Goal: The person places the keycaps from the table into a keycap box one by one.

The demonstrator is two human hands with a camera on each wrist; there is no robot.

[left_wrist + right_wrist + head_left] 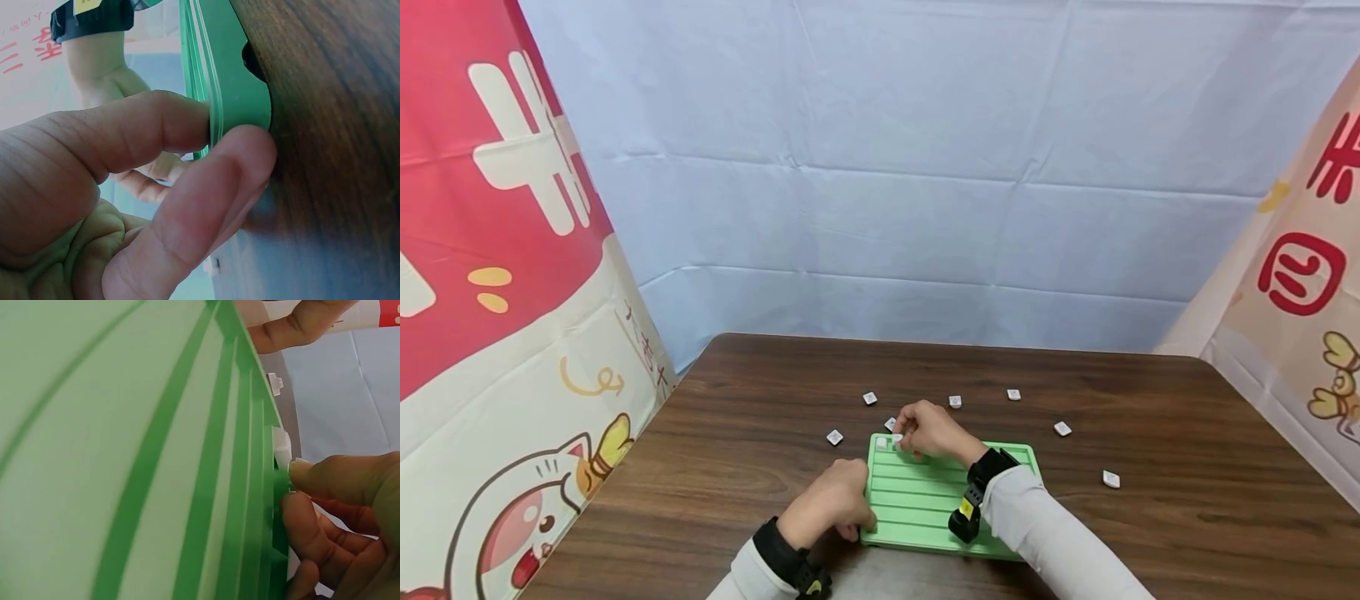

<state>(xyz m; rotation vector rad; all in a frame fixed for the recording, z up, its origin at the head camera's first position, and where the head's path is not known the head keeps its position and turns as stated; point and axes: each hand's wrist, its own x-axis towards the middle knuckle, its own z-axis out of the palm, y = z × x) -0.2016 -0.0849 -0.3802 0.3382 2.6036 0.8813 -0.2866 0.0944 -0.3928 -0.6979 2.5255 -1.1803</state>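
A green ridged tray [917, 504] lies on the table, with long grooves running from side to side. My left hand [835, 500] grips its left edge; in the left wrist view the fingertips [247, 150] press the tray's side wall [240, 94]. At the far left corner, my right hand [936, 432] pinches a small white tile [897, 439] over the farthest groove. Beside it, another white tile [882, 443] sits in that groove, also seen as a white tile [282, 447] in the right wrist view. The right fingers mostly hide the pinched tile.
Several loose white tiles lie beyond and beside the tray, among them a left tile [834, 437], a back tile [955, 402] and a right tile [1111, 479]. The brown wooden table [737, 450] ends at a pale blue curtain [895, 217], with printed cloths either side.
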